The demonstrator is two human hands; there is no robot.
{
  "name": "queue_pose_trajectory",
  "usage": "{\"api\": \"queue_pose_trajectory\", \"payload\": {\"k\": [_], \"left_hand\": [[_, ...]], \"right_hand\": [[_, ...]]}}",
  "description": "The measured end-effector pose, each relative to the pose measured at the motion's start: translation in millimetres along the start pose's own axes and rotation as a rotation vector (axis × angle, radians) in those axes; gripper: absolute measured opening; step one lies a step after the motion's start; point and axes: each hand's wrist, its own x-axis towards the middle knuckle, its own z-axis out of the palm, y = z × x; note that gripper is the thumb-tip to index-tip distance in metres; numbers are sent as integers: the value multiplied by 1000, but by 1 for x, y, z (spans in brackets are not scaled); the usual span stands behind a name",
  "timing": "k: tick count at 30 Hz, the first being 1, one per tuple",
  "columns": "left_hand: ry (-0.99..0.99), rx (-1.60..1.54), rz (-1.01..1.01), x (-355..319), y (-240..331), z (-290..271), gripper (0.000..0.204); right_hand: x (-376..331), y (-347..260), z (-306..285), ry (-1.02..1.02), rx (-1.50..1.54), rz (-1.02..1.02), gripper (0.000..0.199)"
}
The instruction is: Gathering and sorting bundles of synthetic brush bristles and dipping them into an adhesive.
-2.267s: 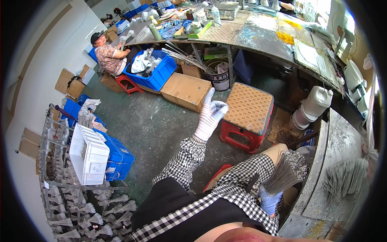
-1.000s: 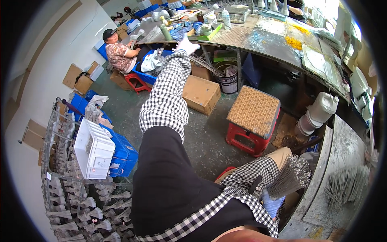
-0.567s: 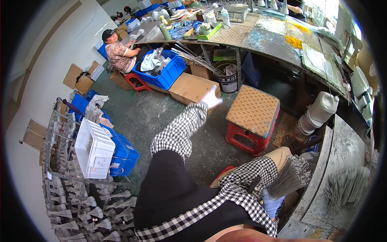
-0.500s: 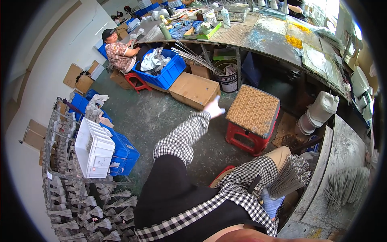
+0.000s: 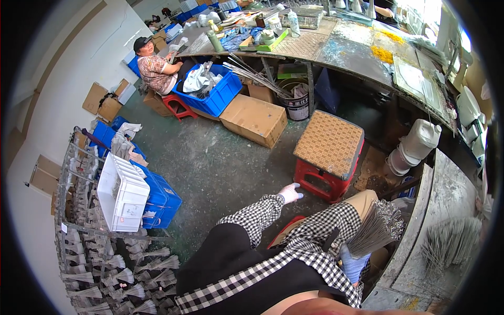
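Observation:
My left hand [image 5: 290,193], in a pale glove, reaches out over the floor beside the red stool [image 5: 325,178] with the patterned brown top. Its fingers are apart and nothing is in them. At the lower right my right hand [image 5: 354,264], in blue covering, is closed around the lower end of a bundle of thin metal wires [image 5: 374,231]. The wires fan upward and end in a tangle of small loops; the bundle hides part of my fingers. Another heap of wires [image 5: 452,245] lies on the grey bench at the right.
A person [image 5: 156,71] sits at the far left beside a blue crate [image 5: 218,98]. A cardboard box [image 5: 253,118] stands in front of a long worktable [image 5: 362,58]. At left are a white crate [image 5: 123,194] and a rack [image 5: 65,210] of wire bundles. White jugs [image 5: 421,137] stand at right.
My left hand has drawn back toward me, from beside the cardboard box to below the stool's near corner. My right hand keeps hold of the wire bundle, nearly in place.

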Motion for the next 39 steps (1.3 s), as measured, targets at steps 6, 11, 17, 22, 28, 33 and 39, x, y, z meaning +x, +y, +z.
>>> {"api": "queue_pose_trajectory", "payload": {"k": [6, 11, 17, 22, 28, 33, 39], "left_hand": [[-110, -138, 62, -11, 31, 17, 64], [-174, -205, 150, -17, 60, 23, 60], [-198, -212, 164, -15, 52, 35, 59], [-191, -175, 110, -17, 38, 36, 59], [-178, -160, 90, -23, 26, 33, 59], [-173, -144, 77, -23, 20, 35, 59], [-167, -107, 117, -24, 27, 41, 57]], "right_hand": [[-5, -22, 4, 2, 82, 67, 54], [-4, -33, 6, 19, -101, -76, 44], [-5, -31, 6, 69, -74, -134, 40], [-9, -38, 5, 101, -57, -108, 40], [-11, -47, 8, 46, -23, -55, 41], [-6, -29, 7, 45, -34, -53, 43], [-16, -27, 0, 46, -40, -34, 49]]}}
